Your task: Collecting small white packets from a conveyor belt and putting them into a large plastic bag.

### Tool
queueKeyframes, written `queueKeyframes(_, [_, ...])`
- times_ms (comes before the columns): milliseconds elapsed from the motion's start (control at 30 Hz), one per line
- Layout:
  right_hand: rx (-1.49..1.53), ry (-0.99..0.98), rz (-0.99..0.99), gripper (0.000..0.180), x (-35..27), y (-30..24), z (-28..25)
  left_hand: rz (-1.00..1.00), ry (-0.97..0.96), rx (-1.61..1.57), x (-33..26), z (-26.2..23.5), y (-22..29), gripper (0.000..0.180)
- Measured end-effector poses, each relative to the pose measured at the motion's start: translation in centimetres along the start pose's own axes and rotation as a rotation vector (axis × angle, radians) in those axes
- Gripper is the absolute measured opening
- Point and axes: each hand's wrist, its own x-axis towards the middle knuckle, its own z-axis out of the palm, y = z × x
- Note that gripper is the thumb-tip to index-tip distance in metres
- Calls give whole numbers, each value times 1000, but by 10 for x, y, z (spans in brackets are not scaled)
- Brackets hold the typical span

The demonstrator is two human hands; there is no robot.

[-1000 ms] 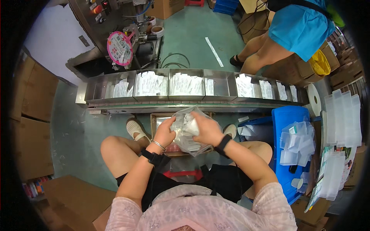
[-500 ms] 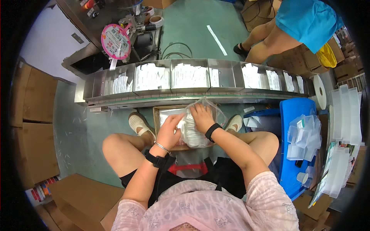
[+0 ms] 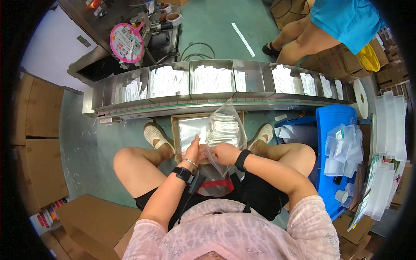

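Observation:
A clear plastic bag (image 3: 236, 149) filled with a stack of thin white packets (image 3: 224, 129) lies on the right part of a shallow cardboard box between my knees. My right hand (image 3: 227, 153) is closed on the bag's near left edge, fingers curled in. Beside it, my left hand (image 3: 195, 151) reaches the same edge with the thumb raised apart; its fingertips are partly hidden by the bag and the right hand. Left of the bag, flat clear plastic bags (image 3: 190, 131) lie in the cardboard box (image 3: 175, 134).
Ahead runs a long metal trough (image 3: 255, 89) with several compartments, many holding white packets. A blue bin (image 3: 323, 160) with clear plastic containers (image 3: 344, 149) stands at right. Cardboard boxes (image 3: 45, 167) line the left. Another person in a blue garment (image 3: 346, 24) is at the upper right.
My right hand has drawn back from the top of the packets to the bag's near edge, uncovering the stack. My left hand has moved slightly nearer to me.

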Motion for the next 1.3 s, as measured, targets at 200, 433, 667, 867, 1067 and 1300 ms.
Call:
queueKeyframes(200, [126,100,13,22,6,1,30,-73,-33,-102,10,-6,-15,63])
queueKeyframes(433, [-54,139,85,21,2,-10,17,-50,7,-5,5,-7,-10,58])
queueKeyframes(667, [-534,104,52,13,-26,12,-19,-39,23,43,-1,9,-1,56])
queueKeyframes(867, [-25,1121,-114,17,-41,1,-82,107,73,281,19,-20,1,59])
queueKeyframes(1067, [1776,958,509,60,-33,174,28,102,122,291,52,9,4,70])
queueKeyframes(1300, [1792,660,465,79,17,44,9,-31,-199,-139,70,33,-12,70])
